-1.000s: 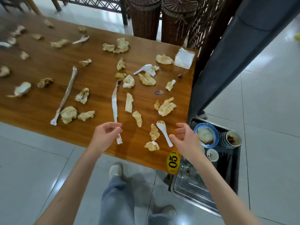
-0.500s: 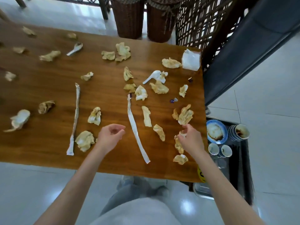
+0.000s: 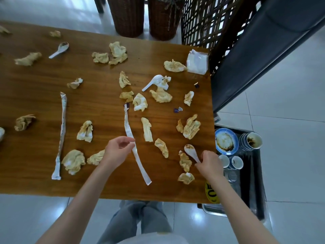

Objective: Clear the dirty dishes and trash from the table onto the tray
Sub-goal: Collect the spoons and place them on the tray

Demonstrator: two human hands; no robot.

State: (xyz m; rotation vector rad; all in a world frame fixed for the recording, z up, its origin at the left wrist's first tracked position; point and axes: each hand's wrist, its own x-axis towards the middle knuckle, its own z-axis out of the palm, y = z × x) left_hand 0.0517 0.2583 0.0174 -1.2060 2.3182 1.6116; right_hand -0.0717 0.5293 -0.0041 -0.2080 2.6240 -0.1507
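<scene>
Head view: wooden table (image 3: 44, 95) strewn with crumpled napkins (image 3: 161, 95); tray (image 3: 255, 171) beside its right edge. Left hand (image 3: 117, 152) pinches paper strip (image 3: 131, 136); right hand (image 3: 210, 163) grips spoon (image 3: 190, 151) near that edge.

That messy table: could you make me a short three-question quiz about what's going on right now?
1. True or false: the right hand pinches the handle of a white spoon.
2. What does the left hand hold? A) cup B) long paper strip C) plate
3. Fill in: the blue-rimmed plate sits on the ___ beside the table.

Key: 1 true; 2 B; 3 tray.
</scene>
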